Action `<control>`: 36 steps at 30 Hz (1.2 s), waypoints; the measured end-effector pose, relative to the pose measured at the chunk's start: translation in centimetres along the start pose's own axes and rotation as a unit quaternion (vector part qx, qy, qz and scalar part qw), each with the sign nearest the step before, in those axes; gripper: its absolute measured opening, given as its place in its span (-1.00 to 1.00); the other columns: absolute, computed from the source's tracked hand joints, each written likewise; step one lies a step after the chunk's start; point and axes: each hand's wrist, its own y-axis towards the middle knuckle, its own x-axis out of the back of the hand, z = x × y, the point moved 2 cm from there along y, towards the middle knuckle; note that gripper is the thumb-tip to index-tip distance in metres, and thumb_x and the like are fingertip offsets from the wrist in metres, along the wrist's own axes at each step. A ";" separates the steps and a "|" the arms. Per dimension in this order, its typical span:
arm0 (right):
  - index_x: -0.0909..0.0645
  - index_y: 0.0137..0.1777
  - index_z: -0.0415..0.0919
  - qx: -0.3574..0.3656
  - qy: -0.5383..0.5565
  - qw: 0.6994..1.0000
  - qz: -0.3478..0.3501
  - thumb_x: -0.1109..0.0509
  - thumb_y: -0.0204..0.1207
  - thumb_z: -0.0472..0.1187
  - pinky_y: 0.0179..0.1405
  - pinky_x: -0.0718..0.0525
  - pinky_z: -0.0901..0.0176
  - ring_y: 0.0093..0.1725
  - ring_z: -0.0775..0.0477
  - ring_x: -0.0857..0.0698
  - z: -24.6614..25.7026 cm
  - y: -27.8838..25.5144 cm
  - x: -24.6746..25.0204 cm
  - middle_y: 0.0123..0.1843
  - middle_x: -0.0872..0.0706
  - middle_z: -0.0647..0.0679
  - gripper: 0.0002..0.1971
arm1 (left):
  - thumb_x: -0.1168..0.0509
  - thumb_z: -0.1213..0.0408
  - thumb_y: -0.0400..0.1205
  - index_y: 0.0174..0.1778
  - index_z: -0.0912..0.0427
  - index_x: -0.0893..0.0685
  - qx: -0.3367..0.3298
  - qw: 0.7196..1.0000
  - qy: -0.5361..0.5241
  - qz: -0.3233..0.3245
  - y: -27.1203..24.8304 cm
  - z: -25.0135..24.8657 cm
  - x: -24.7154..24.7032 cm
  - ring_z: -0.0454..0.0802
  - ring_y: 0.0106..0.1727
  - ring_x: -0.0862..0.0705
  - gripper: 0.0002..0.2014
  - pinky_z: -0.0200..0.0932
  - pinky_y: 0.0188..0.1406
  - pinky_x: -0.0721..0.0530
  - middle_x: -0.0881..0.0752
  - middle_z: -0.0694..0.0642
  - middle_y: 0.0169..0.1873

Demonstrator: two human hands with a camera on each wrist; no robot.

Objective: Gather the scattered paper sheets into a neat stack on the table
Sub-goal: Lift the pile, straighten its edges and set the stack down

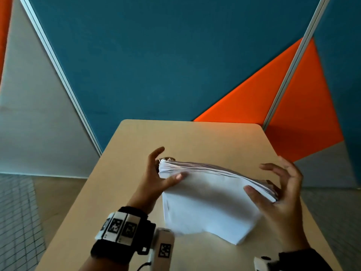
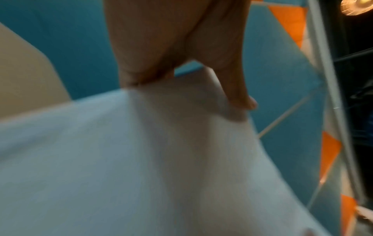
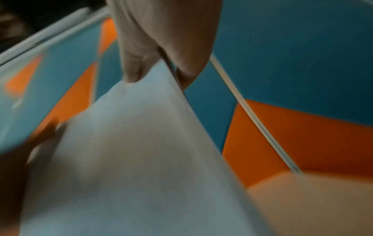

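Note:
A thick stack of white paper sheets [image 1: 209, 196] stands tilted on its lower edge on the beige table [image 1: 195, 137], top edge leaning away from me. My left hand [image 1: 158, 177] grips the stack's upper left corner, thumb on the near face and fingers behind. My right hand [image 1: 273, 188] pinches the upper right corner the same way, with some fingers lifted off. In the left wrist view the paper [image 2: 141, 159] fills the lower frame under the left hand [image 2: 181, 79]. In the right wrist view the right hand [image 3: 157, 63] clamps the sheets [image 3: 131, 159] at their top edge.
The table is small, with rounded far corners, and stands against teal, orange and grey partition panels [image 1: 156, 65]. Its left edge drops to a tiled floor [image 1: 17, 212]. Both wrists carry black bands with marker tags [image 1: 121, 227].

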 end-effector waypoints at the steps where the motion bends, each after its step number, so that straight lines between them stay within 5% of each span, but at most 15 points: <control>1: -0.37 0.30 0.18 -0.061 0.063 0.995 0.049 -0.64 0.16 -0.24 -0.13 -0.66 0.54 -0.03 0.36 -0.69 -0.5 0.1 0.2 0.08 -0.68 0.33 -0.25 | -0.63 -0.19 -0.06 0.32 0.08 -0.48 0.035 0.999 0.032 0.021 0.1 0.7 0.6 -0.09 0.18 -0.68 0.01 -0.12 0.28 -0.63 -0.68 0.02 0.11; 3: -0.54 0.30 0.07 -0.145 0.119 0.966 0.175 -0.68 0.08 -0.06 0.00 -0.72 0.36 0.11 0.16 -0.73 -1.6 0.2 0.2 0.16 -0.74 0.17 -0.28 | -0.62 0.00 0.05 0.15 0.07 -0.66 0.082 0.991 0.079 0.077 -0.2 1.2 0.9 0.09 0.27 -0.69 -0.29 0.15 0.38 -0.60 -0.76 0.14 0.17; 5: -0.71 0.14 0.02 -0.166 0.109 0.952 0.232 -0.61 0.14 -0.09 0.14 -0.73 0.20 0.17 0.03 -0.74 -2.0 0.3 -0.2 0.13 -0.81 0.05 -0.51 | -0.56 0.13 0.16 0.04 0.11 -0.75 0.092 0.990 0.067 0.086 -0.4 1.1 0.6 0.13 0.21 -0.73 -0.50 0.26 0.35 -0.60 -0.79 0.24 0.13; 7: -0.76 0.04 0.11 -0.127 0.052 0.970 0.203 -0.52 0.24 -0.08 0.14 -0.74 0.15 0.11 0.12 -0.76 -1.4 0.7 -0.5 0.05 -0.84 0.11 -0.68 | -0.53 0.19 0.23 0.10 0.24 -0.73 0.065 0.995 0.036 0.065 -0.6 0.0 0.1 0.15 0.17 -0.75 -0.49 0.28 0.32 -0.62 -0.79 0.28 0.12; 9: -0.73 0.11 0.06 -0.081 0.046 0.981 0.169 -0.52 0.22 0.15 0.15 -0.74 0.02 0.15 0.05 -0.76 -0.2 1.5 -0.4 0.09 -0.83 0.04 -0.56 | -0.50 0.19 0.28 0.16 0.26 -0.70 0.025 0.998 0.022 0.051 -0.5 -1.8 -0.4 0.15 0.17 -0.75 -0.49 0.22 0.28 -0.66 -0.78 0.27 0.13; 13: -0.65 0.15 0.24 -0.003 0.069 0.981 0.180 -0.52 0.19 0.20 0.17 -0.68 0.35 0.24 0.17 -0.69 1.6 2.9 0.8 0.17 -0.75 0.27 -0.53 | -0.53 0.16 0.22 0.25 0.10 -0.62 -0.026 0.997 0.036 0.055 -0.1 -3.9 0.3 0.06 0.24 -0.71 -0.38 0.00 0.26 -0.67 -0.75 0.18 0.19; 16: -0.53 0.30 0.25 -0.092 0.059 0.958 0.264 -0.60 0.07 0.06 0.11 -0.69 0.40 0.27 0.17 -0.67 -0.2 1.9 0.6 0.25 -0.71 0.26 -0.30 | -0.56 0.20 0.12 0.17 -0.01 -0.63 0.028 0.995 0.054 0.077 -0.2 -2.1 0.9 0.06 0.24 -0.70 -0.36 0.08 0.34 -0.59 -0.77 0.14 0.14; 18: -0.63 0.21 0.21 -0.108 0.046 0.960 0.256 -0.61 0.08 0.08 0.13 -0.65 0.47 0.26 0.17 -0.68 -1.8 0.9 0.2 0.21 -0.74 0.26 -0.40 | -0.55 0.19 0.13 0.07 0.10 -0.72 0.055 0.995 0.047 0.075 -0.7 -1.1 0.7 0.09 0.18 -0.73 -0.46 0.19 0.38 -0.58 -0.80 0.16 0.08; 21: -0.74 0.05 0.15 -0.126 0.053 0.970 0.202 -0.56 0.26 0.01 0.14 -0.71 0.31 0.15 0.13 -0.75 -2.1 0.5 -0.2 0.09 -0.82 0.21 -0.68 | -0.52 0.20 0.23 0.09 0.29 -0.74 0.034 0.997 0.033 0.067 -1.1 -1.3 -0.2 0.22 0.22 -0.71 -0.50 0.32 0.34 -0.59 -0.78 0.31 0.13; 25: -0.72 0.13 -0.04 -0.051 0.035 0.982 0.176 -0.55 0.29 -0.25 0.07 -0.68 0.44 0.13 0.14 -0.76 0.1 1.7 0.6 0.07 -0.82 0.23 -0.63 | -0.53 0.21 0.21 0.10 0.24 -0.70 -0.012 0.999 0.004 0.038 -0.7 -3.5 -0.2 0.12 0.16 -0.74 -0.48 0.14 0.27 -0.68 -0.78 0.20 0.10; 27: -0.67 0.14 0.04 -0.014 0.020 0.980 0.199 -0.55 0.27 -0.17 0.12 -0.63 0.51 0.17 0.22 -0.73 0.5 1.9 0.9 0.09 -0.79 0.32 -0.60 | -0.55 0.24 0.15 0.14 0.09 -0.63 -0.015 0.999 -0.002 0.051 -0.5 -3.5 0.3 0.03 0.15 -0.72 -0.41 -0.03 0.20 -0.69 -0.74 0.15 0.09; 30: -0.60 0.22 0.12 -0.063 0.028 0.971 0.231 -0.58 0.12 0.19 0.17 -0.60 0.52 0.24 0.22 -0.68 -0.8 1.1 0.9 0.21 -0.74 0.23 -0.39 | -0.57 0.26 0.09 0.21 0.06 -0.59 0.038 0.996 0.003 0.083 -0.8 -1.8 0.5 0.08 0.14 -0.73 -0.30 -0.07 0.19 -0.71 -0.76 0.20 0.08; 33: -0.71 0.09 0.22 -0.070 0.034 0.974 0.214 -0.65 0.14 0.01 0.06 -0.64 0.51 0.12 0.23 -0.75 -1.7 0.3 0.3 0.07 -0.81 0.22 -0.54 | -0.58 0.24 0.13 0.08 0.30 -0.70 0.060 0.997 0.005 0.046 -1.3 -0.5 -0.3 0.18 0.14 -0.76 -0.42 0.18 0.29 -0.66 -0.80 0.28 0.05; 36: -0.79 -0.05 -0.02 -0.096 0.082 0.978 0.165 -0.63 0.06 0.16 -0.06 -0.73 0.32 -0.01 0.03 -0.81 -0.6 0.4 0.3 -0.05 -0.87 0.03 -0.54 | -0.55 0.32 0.19 -0.11 0.26 -0.79 0.020 0.999 -0.034 0.022 -1.6 -1.5 -0.9 0.06 -0.05 -0.80 -0.66 -0.04 0.03 -0.75 -0.87 0.12 -0.15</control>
